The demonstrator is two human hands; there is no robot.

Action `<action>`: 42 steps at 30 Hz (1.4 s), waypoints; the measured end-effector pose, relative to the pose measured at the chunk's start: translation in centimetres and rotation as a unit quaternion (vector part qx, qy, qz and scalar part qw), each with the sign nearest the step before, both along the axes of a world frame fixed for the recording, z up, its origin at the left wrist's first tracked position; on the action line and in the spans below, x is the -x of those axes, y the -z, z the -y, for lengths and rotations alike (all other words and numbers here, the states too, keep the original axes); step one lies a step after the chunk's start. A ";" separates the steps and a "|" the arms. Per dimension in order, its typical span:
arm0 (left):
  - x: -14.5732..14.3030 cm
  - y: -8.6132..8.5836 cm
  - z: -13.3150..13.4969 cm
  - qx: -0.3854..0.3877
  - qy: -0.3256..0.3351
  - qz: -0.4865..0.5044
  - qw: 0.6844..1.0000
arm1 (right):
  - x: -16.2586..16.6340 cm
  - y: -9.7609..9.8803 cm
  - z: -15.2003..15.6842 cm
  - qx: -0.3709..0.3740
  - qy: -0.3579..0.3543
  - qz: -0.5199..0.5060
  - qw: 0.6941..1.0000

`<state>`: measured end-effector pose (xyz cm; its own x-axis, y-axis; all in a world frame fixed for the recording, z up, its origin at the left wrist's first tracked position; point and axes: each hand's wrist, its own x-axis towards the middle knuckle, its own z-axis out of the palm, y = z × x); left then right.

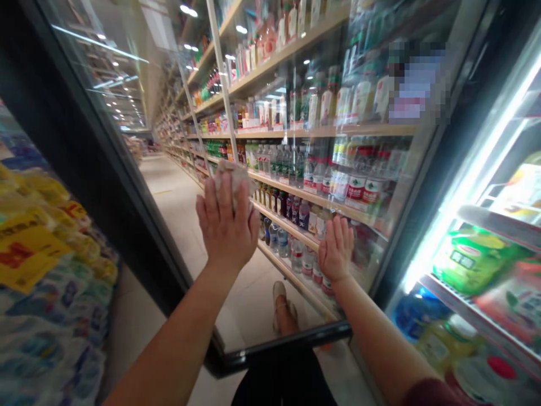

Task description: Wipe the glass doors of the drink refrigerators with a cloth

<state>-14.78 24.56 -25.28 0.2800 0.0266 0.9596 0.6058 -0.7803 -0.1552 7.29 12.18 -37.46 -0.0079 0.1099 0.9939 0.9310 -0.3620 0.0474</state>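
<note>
Nearest of all, both bare forearms reached up from the bottom of the view toward the open glass door (296,186) of a shop cooler. Blurred yellow and blue packs (46,265) lay stacked on the far left behind the door's dark frame. Next came the left hand (227,225), fingers spread flat and pressing a crumpled pale cloth (231,173) against the pane, the cloth poking out above the fingertips. Beside it the right hand (336,251) was open too, palm flat on the glass and holding nothing, apparently steadying the door. It looked like a wipe in mid-pass; the next stroke would call for even pressure while the door was kept from swinging. Through the glass stood shelves of bottled drinks (359,180) with red-and-white labels, their print too blurred to read. The lit cooler shelves (486,265) on the right held green and blue packs, their lettering unreadable.
</note>
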 end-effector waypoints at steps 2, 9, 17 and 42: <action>-1.0 -0.6 0.7 0.001 -0.011 0.023 1.000 | 0.0 0.0 0.0 -0.002 -0.005 0.000 1.000; -3.9 8.1 3.7 -0.069 0.056 -0.129 0.988 | -0.1 0.3 0.0 0.005 -0.009 -0.010 1.000; -5.8 -2.5 3.2 -0.006 0.082 0.001 0.997 | -0.3 0.7 -0.2 0.011 -0.021 -0.026 0.999; 0.8 8.7 -0.9 -0.078 -0.026 -0.037 0.996 | 3.9 -2.6 -0.7 0.019 -0.033 -0.096 0.995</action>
